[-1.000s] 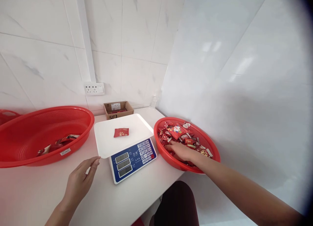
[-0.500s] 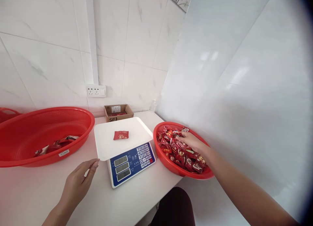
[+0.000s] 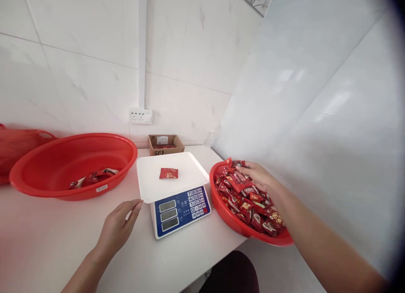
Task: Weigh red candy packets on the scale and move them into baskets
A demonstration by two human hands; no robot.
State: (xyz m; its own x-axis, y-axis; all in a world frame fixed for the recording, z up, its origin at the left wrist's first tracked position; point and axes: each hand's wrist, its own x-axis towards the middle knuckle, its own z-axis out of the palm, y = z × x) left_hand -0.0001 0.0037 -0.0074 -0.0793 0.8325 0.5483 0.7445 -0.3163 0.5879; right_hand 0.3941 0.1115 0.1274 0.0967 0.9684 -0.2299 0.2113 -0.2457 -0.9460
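Note:
My right hand (image 3: 257, 174) lies in the round red basket (image 3: 234, 224) at the table's right edge, fingers curled over red wrapped candies (image 3: 253, 202) at the far rim. Whether it grips one I cannot make out. My left hand (image 3: 118, 227) rests on the white table (image 3: 47, 242) beside the front left corner of the scale's white tray (image 3: 148, 179), fingers stretched and holding nothing. One red candy packet (image 3: 168, 173) lies on that tray. The scale's blue keypad panel (image 3: 182, 208) faces me.
A large red oval basket (image 3: 41, 174) with a few candies (image 3: 93, 177) stands at the left, another red basket (image 3: 12, 147) behind it. A small cardboard box (image 3: 166, 143) sits against the tiled wall, below a wall socket (image 3: 141, 115). A white wall closes the right side.
My right hand slid from the near side of the round basket to its far rim. The camera turned left, shifting the scene rightward. My left hand stayed by the scale.

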